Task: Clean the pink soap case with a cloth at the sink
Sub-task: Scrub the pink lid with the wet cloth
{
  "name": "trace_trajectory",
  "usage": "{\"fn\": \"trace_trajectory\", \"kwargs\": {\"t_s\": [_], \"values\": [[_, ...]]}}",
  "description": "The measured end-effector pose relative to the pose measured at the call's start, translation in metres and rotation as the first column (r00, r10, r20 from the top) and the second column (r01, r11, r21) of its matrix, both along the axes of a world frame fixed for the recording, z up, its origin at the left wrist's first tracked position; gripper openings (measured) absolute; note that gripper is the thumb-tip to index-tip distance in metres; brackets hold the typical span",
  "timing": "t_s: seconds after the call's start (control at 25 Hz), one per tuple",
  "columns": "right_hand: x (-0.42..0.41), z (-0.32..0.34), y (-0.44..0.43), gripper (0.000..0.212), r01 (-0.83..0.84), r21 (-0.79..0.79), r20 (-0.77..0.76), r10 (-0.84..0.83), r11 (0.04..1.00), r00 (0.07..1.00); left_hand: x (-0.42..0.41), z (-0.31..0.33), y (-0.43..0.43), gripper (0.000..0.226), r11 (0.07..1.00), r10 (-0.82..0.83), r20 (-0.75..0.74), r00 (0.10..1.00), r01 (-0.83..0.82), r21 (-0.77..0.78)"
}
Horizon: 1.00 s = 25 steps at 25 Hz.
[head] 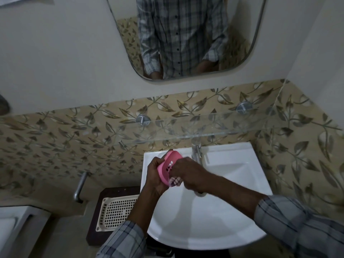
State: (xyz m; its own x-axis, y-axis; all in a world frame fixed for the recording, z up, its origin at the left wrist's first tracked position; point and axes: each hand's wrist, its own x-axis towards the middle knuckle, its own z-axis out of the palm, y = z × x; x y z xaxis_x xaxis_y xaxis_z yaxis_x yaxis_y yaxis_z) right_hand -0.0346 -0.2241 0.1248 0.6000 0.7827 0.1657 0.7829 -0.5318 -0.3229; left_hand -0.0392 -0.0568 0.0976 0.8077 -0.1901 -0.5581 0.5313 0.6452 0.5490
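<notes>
Single head cam, wide-angle, steep down-fwd over sink (214,229) at lower centre, close; mirror (186,40) at frame top.

Dim room: mirror (186,34) hanging on plain wall, leaf-pattern tiles (65,135) running below, glass shelf (214,125) projecting w/ chrome mounts.

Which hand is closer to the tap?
Right. The right hand is just below and in front of the tap; the left hand is farther left, holding the pink soap case.

Dim, grainy indoor light; wide-angle bending at edges; soft focus
</notes>
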Motion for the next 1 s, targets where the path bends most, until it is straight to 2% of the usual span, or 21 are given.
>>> {"fn": "trace_trajectory", "kwargs": {"t_s": [0.08, 0.2, 0.24, 0.28, 0.32, 0.36, 0.4, 0.44, 0.48, 0.52, 0.56, 0.6, 0.64, 0.68, 0.72, 0.76, 0.8, 0.84, 0.88, 0.92, 1.0], "values": [[-0.006, -0.005, -0.005, 0.045, 0.005, 0.072, -0.082, 0.001, 0.997, 0.997, -0.001, 0.0, 0.002, 0.071, 1.0, -0.021, -0.01, 1.0, 0.021, 0.001], [-0.007, -0.005, -0.013, 0.036, 0.12, 0.176, 0.031, -0.127, 0.977, 0.991, -0.002, 0.001, 0.001, 0.053, 1.0, 0.009, 0.025, 1.0, -0.009, -0.006], [-0.013, -0.006, -0.006, 0.036, 0.176, 0.215, -0.005, -0.18, 0.961, 0.984, -0.002, 0.002, 0.0, 0.049, 0.999, 0.02, 0.04, 0.999, -0.021, 0.033], [-0.02, -0.003, 0.007, 0.034, 0.268, 0.274, -0.115, -0.246, 0.923, 0.962, -0.002, 0.002, -0.002, 0.048, 0.997, 0.026, 0.058, 0.998, -0.03, 0.073], [-0.024, 0.001, 0.023, 0.029, 0.431, 0.347, -0.317, -0.328, 0.833, 0.89, -0.002, 0.002, -0.005, 0.049, 0.995, 0.041, 0.077, 0.996, -0.047, 0.089], [-0.024, 0.007, 0.037, 0.021, 0.638, 0.388, -0.551, -0.387, 0.665, 0.739, -0.001, 0.002, -0.008, 0.049, 0.995, 0.06, 0.108, 0.992, -0.068, 0.078], [-0.021, 0.014, 0.047, 0.015, 0.805, 0.393, -0.739, -0.369, 0.444, 0.564, 0.001, 0.002, -0.01, 0.05, 0.994, 0.077, 0.15, 0.986, -0.088, 0.067], [-0.019, 0.017, 0.051, 0.015, 0.881, 0.378, -0.821, -0.337, 0.284, 0.461, 0.003, 0.003, -0.011, 0.052, 0.993, 0.086, 0.19, 0.978, -0.099, 0.057], [-0.019, 0.017, 0.052, 0.018, 0.882, 0.397, -0.818, -0.339, 0.254, 0.465, 0.004, 0.006, -0.01, 0.053, 0.995, 0.074, 0.207, 0.976, -0.086, 0.051], [-0.021, 0.012, 0.048, 0.022, 0.816, 0.458, -0.745, -0.347, 0.354, 0.569, 0.007, 0.01, -0.008, 0.052, 0.998, 0.037, 0.192, 0.981, -0.047, 0.05], [-0.025, 0.008, 0.04, 0.025, 0.676, 0.503, -0.638, -0.297, 0.538, 0.711, 0.009, 0.013, -0.005, 0.053, 0.998, -0.008, 0.154, 0.988, -0.003, 0.069], [-0.029, 0.005, 0.029, 0.025, 0.504, 0.464, -0.528, -0.23, 0.728, 0.818, 0.01, 0.015, -0.002, 0.055, 0.997, -0.033, 0.103, 0.994, 0.024, 0.08], [-0.026, 0.001, 0.018, 0.024, 0.356, 0.369, -0.455, -0.167, 0.859, 0.875, 0.01, 0.013, 0.001, 0.059, 0.997, -0.029, 0.057, 0.998, 0.025, 0.073], [-0.02, 0.001, 0.006, 0.021, 0.309, 0.29, -0.456, -0.153, 0.906, 0.877, 0.008, 0.01, 0.003, 0.064, 0.998, -0.002, 0.036, 0.999, 0.0, 0.059], [-0.011, 0.004, -0.004, 0.018, 0.375, 0.317, -0.518, -0.172, 0.871, 0.838, 0.006, 0.008, 0.005, 0.066, 0.998, 0.038, 0.04, 0.998, -0.04, 0.053], [-0.001, 0.008, -0.012, 0.014, 0.507, 0.407, -0.636, -0.163, 0.76, 0.755, 0.006, 0.006, 0.007, 0.065, 0.995, 0.089, 0.046, 0.995, -0.091, 0.046], [0.009, 0.01, -0.019, 0.014, 0.65, 0.461, -0.737, -0.148, 0.604, 0.66, 0.006, 0.004, 0.008, 0.063, 0.99, 0.133, 0.039, 0.99, -0.134, 0.037], [0.015, 0.016, -0.025, 0.017, 0.733, 0.474, -0.754, -0.205, 0.487, 0.624, 0.005, 0.001, 0.01, 0.061, 0.987, 0.157, 0.023, 0.987, -0.157, 0.03], [0.018, 0.018, -0.029, 0.022, 0.768, 0.48, -0.75, -0.256, 0.425, 0.61, 0.003, -0.002, 0.011, 0.06, 0.987, 0.16, 0.004, 0.987, -0.16, 0.022], [0.021, 0.015, -0.032, 0.031, 0.809, 0.466, -0.799, -0.222, 0.359, 0.559, -0.001, -0.004, 0.01, 0.06, 0.988, 0.157, -0.02, 0.987, -0.157, 0.002], [0.021, 0.016, -0.029, 0.041, 0.884, 0.406, -0.912, 0.047, 0.231, 0.407, -0.009, -0.011, 0.003, 0.057, 0.988, 0.145, -0.087, 0.986, -0.149, -0.043]]}}
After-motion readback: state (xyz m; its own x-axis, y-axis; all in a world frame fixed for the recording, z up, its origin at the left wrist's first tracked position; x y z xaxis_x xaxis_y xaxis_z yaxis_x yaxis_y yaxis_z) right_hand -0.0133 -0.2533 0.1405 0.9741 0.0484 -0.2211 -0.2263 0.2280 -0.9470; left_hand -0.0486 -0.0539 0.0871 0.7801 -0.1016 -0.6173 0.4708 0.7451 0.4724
